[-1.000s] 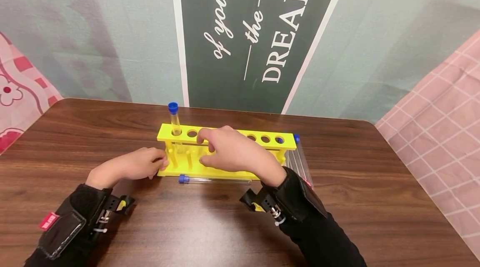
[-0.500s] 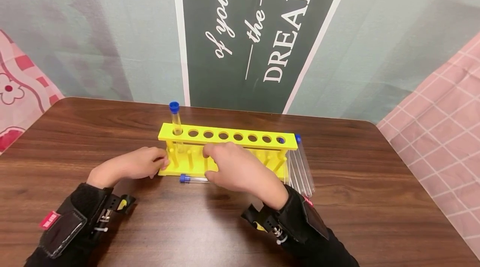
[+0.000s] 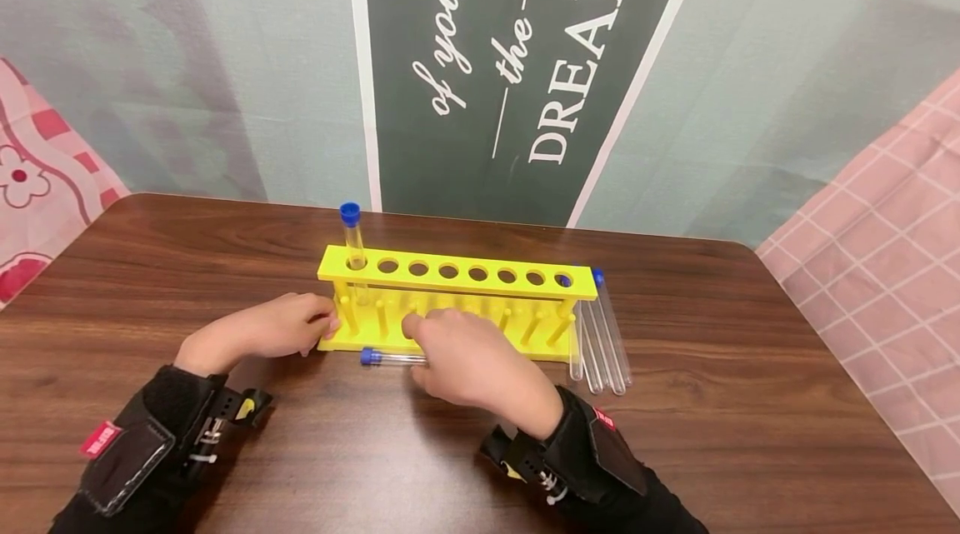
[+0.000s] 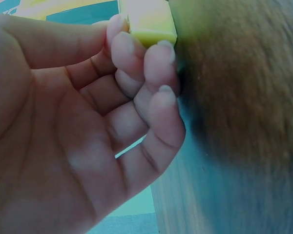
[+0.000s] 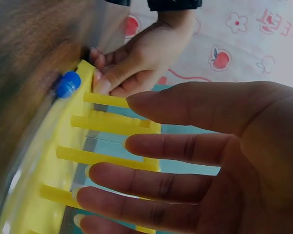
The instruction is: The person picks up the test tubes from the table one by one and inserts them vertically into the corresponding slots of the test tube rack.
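Note:
A yellow test tube rack (image 3: 462, 284) stands on the table. One clear test tube (image 3: 353, 236) with a blue cap is upright in its leftmost hole. My left hand (image 3: 281, 326) pinches the left end of the rack's base; its thumb and fingertips meet the yellow end (image 4: 151, 19) in the left wrist view. Along the rack's front lies another blue-capped test tube (image 3: 397, 358), partly covered by my right hand (image 3: 468, 359). In the right wrist view that hand (image 5: 200, 165) has its fingers extended and apart, holding nothing, with the tube's blue cap (image 5: 68, 85) beyond.
Several clear test tubes (image 3: 600, 342) with blue caps lie side by side at the rack's right end, partly behind it. Brown wood-grain table (image 3: 750, 401) surrounds the rack. A printed cloth (image 3: 300, 84) hangs behind the table's far edge.
My right hand has come down and toward me, from over the rack to the test tube lying in front. The left hand keeps its hold on the rack's end.

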Motion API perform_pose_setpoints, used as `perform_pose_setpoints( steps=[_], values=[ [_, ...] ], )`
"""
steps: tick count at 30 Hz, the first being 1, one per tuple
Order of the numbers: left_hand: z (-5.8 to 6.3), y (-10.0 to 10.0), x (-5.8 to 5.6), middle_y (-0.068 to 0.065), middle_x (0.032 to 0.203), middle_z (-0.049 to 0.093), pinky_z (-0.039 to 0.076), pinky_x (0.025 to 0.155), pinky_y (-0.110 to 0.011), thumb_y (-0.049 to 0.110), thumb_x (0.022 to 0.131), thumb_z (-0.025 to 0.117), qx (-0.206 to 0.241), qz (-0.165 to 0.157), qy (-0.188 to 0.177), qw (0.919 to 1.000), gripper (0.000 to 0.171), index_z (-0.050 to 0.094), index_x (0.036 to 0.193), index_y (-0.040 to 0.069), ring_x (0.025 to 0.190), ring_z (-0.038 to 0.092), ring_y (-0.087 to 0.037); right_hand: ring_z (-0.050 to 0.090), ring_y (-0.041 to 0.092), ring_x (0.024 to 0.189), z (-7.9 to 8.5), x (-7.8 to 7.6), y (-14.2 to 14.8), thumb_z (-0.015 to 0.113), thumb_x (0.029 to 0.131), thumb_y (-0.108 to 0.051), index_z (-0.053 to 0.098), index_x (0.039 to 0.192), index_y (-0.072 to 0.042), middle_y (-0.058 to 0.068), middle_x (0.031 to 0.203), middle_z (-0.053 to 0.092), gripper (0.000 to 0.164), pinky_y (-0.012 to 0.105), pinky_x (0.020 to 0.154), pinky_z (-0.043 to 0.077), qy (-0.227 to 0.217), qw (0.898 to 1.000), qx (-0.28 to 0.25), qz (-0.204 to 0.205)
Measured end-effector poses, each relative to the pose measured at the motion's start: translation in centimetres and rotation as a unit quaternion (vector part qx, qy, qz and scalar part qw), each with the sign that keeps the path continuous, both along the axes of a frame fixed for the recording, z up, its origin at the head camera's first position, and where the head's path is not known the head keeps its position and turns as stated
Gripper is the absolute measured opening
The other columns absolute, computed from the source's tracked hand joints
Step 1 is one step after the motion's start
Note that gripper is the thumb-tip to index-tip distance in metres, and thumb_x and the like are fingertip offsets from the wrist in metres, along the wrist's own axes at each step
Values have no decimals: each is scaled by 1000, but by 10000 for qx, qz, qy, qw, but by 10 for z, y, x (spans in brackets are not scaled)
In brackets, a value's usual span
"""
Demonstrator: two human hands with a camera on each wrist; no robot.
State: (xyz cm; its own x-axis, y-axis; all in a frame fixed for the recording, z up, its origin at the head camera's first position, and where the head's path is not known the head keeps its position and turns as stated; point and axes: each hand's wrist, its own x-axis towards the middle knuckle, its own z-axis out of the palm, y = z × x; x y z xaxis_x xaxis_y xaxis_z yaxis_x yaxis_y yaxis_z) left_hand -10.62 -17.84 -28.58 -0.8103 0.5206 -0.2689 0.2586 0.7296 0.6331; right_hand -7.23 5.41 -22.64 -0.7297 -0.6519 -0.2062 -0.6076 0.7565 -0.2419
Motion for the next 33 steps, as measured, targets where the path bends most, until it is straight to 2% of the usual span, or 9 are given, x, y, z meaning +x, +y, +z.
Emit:
perform_pose_setpoints(
  steps=[5, 11, 18, 33],
  values=[
    [0, 0, 0, 0, 57, 41, 34, 52, -27, 4, 94, 42, 3, -11, 13, 10000, 22, 49, 73, 7, 50, 38, -13, 46, 14, 62, -8, 1, -2, 65, 83, -17, 57, 91, -9, -2, 65, 46, 14, 26, 49, 36, 169, 9998, 92, -20],
    [-2, -1, 0, 0, 58, 41, 33, 52, -27, 4, 94, 41, 10, -1, 4, 10000, 21, 49, 75, 6, 50, 38, -13, 52, 14, 67, -17, 4, -9, 62, 84, -15, 58, 94, -10, -1, 71, 51, 12, 26, 50, 40, 292, 9991, 307, -5],
    [-4, -1, 0, 0, 58, 41, 34, 52, -28, 3, 94, 40, 19, 18, -48, 10000, 22, 49, 75, 6, 50, 38, -13, 55, 16, 68, -29, 6, -15, 61, 84, -11, 60, 90, -10, 2, 73, 53, 6, 27, 46, 39, 840, 9958, 343, 75],
    [-2, -1, -2, 0, 58, 42, 35, 52, -28, 1, 93, 41, 12, 14, -71, 10000, 22, 50, 74, 6, 51, 39, -13, 54, 17, 65, -41, 2, -20, 60, 85, -10, 63, 94, -14, 3, 70, 53, 10, 27, 47, 39, 1004, 9943, 366, 16]
  ],
)
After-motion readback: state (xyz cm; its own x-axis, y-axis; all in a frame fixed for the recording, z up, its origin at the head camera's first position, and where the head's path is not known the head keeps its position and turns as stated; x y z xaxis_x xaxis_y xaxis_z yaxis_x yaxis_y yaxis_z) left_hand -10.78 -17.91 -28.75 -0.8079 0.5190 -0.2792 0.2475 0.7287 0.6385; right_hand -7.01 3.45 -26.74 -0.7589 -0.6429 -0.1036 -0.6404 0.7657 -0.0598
